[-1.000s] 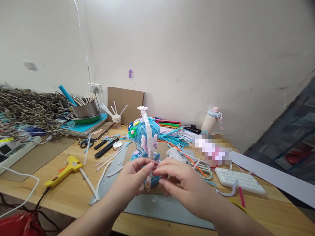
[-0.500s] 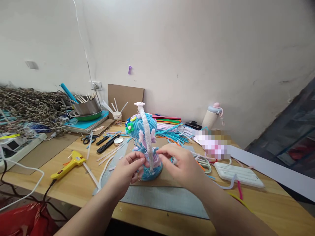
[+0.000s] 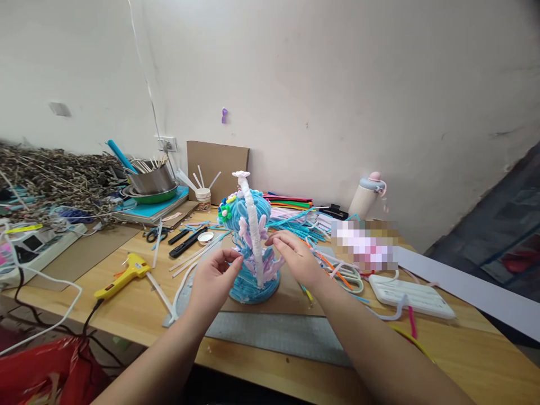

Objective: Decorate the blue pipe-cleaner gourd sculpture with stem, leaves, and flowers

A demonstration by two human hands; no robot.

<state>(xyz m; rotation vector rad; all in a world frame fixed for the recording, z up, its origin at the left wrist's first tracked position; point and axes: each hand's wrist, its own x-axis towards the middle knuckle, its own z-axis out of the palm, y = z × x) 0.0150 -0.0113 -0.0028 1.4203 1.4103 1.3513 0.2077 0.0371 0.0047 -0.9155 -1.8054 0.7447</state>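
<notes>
A blue fuzzy pipe-cleaner figure (image 3: 253, 289) stands upright on a round base in front of me. A white wrapped stem (image 3: 253, 236) with a pale flower on top runs up its near side. Pink butterfly-like pieces (image 3: 243, 230) and small coloured flowers (image 3: 225, 212) decorate it. My left hand (image 3: 216, 278) is at the figure's left side, thumb and forefinger pinched together. On the other side, my right hand (image 3: 297, 259) has its fingers bent together close to the pink pieces. Whatever lies between either hand's fingertips is too small or hidden to name.
A yellow glue gun (image 3: 124, 275) lies at left, near black cutters (image 3: 188, 244) and scissors (image 3: 152, 233). Bundled pipe cleaners (image 3: 295, 225) spread behind the figure. A bottle (image 3: 365, 197) stands back right; a white power bank-like slab (image 3: 411, 296) lies at right.
My right hand has lifted from the figure's lower part to beside the pink pieces. My left hand has shifted slightly left and up, uncovering more of the base. The view has tilted a little.
</notes>
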